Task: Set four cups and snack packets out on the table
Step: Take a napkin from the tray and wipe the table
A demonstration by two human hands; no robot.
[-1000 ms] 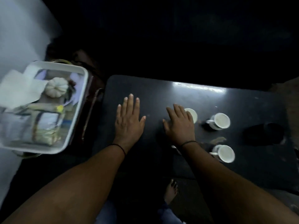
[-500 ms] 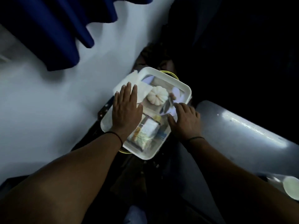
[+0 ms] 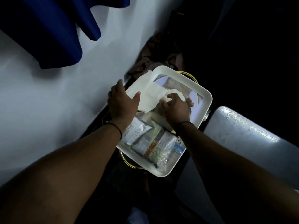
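Several snack packets (image 3: 150, 143) lie in the near half of a white tray (image 3: 206, 101). A stack of white paper napkins (image 3: 148, 92) covers the tray's far left corner. My left hand (image 3: 121, 102) rests on the napkins' left edge, thumb spread on top and fingers curled out of sight past the rim. My right hand (image 3: 176, 109) is over the tray's middle, fingers curled around a small white pumpkin-shaped piece (image 3: 177, 92). No cup is in view.
The tray sits on a yellow-rimmed stand (image 3: 127, 162) beside a white wall (image 3: 48, 97). A blue curtain (image 3: 53, 29) hangs at the top left. The dark table's shiny corner (image 3: 242, 135) lies right of the tray. The background is dark.
The view swung from the table with its cups to the tray. Both hands moved up the tray: the left onto the napkins, the right around the pumpkin-shaped piece.
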